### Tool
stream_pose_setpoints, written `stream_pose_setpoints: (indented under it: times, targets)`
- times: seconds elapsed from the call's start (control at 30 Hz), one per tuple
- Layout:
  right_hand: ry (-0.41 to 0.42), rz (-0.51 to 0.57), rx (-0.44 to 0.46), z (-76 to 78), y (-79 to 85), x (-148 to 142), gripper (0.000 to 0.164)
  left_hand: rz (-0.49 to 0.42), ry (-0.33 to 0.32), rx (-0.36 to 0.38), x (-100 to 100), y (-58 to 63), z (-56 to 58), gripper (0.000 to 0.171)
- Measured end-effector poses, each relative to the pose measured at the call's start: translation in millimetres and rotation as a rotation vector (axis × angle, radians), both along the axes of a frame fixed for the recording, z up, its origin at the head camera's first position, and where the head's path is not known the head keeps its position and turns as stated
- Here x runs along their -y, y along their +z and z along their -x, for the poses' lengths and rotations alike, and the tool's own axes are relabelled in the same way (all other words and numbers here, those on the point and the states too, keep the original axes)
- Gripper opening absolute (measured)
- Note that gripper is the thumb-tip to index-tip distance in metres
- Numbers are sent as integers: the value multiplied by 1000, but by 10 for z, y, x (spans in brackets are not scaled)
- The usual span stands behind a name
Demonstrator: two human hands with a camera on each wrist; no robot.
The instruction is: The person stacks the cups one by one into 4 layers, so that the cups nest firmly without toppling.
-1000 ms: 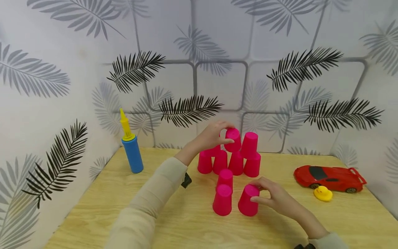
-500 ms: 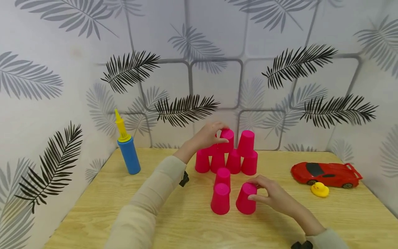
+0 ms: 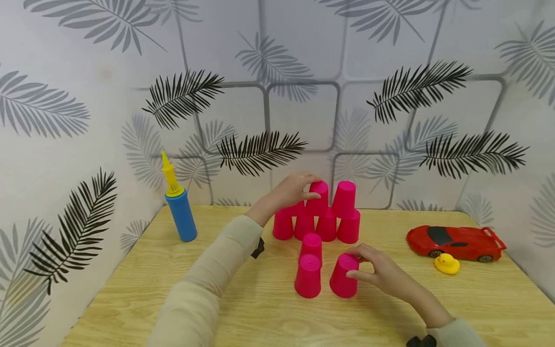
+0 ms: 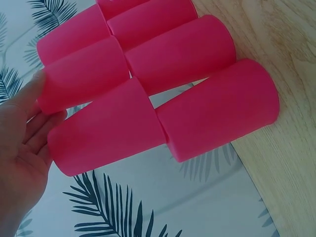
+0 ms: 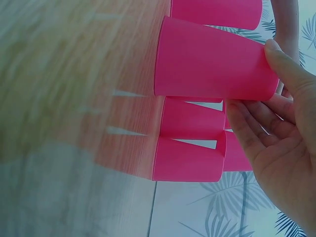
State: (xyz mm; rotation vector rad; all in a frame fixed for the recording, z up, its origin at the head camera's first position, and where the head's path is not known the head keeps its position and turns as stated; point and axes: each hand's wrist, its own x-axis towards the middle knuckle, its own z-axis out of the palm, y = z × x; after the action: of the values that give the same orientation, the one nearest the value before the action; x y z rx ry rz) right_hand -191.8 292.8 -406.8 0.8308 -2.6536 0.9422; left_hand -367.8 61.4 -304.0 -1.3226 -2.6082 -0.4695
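Upside-down pink cups stand at the table's middle. At the back, a lower row of several cups, including one point(image 3: 348, 227) at its right end, bears a second row. My left hand point(image 3: 291, 191) pinches the middle cup point(image 3: 318, 202) of that upper row between thumb and fingers, its rim down on the cups below. To its right sits another upper cup point(image 3: 344, 198); a third point(image 4: 106, 129) is partly behind my left hand in the head view. Nearer, my right hand point(image 3: 386, 274) grips a cup point(image 3: 344, 279) near its base. Left of it stand a front cup point(image 3: 308, 279) and one behind point(image 3: 311, 245).
A blue and yellow hand pump point(image 3: 182, 217) stands at the back left. On the right are a red toy car point(image 3: 459, 243) and a yellow rubber duck point(image 3: 446, 264). A leaf-patterned wall point(image 3: 303, 120) rises behind the wooden table point(image 3: 243, 313).
My left hand has lowered its cup slightly, from tilted over the lower row to standing upright on it. My right hand keeps its grip in place. The head view has shifted a little.
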Motion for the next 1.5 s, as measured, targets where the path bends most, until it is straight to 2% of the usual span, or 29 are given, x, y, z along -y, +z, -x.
stream_pose_setpoints:
  times: [0.27, 0.5, 0.63, 0.77, 0.93, 1.07, 1.17, 1.23, 1.33, 1.43, 1.5]
  targets:
    - [44, 25, -48, 44, -69, 81, 36, 11, 25, -10, 85, -70, 41, 47]
    - [38, 5, 32, 47, -57, 164, 40, 15, 59, -5, 168, -113, 74, 44]
    - [41, 5, 27, 47, -68, 195, 39, 4, 60, 1, 233, -135, 62, 48]
    - [47, 4, 16, 20, -85, 198, 38, -58, 76, 16, 336, -174, 4, 55]
    - [2, 22, -3, -19, -77, 114, 38, -236, 77, 9, 470, -167, -169, 55]
    - [-56, 94, -113, 19, -52, -10, 38, -409, 39, 22, 557, -155, -385, 51]
    - [-116, 198, -232, 73, 26, -94, 43, -498, 15, 91, 609, -192, -550, 48]
    - [-162, 294, -286, 119, 115, -131, 46, -540, 17, 173, 639, -243, -646, 48]
    - [-242, 448, -293, 194, 282, -165, 45, -567, 45, 298, 676, -337, -776, 49]
    - [-306, 599, -271, 285, 449, -187, 43, -537, 52, 365, 696, -445, -887, 49]
    - [-330, 687, -260, 358, 554, -192, 42, -496, 49, 381, 701, -518, -952, 47]
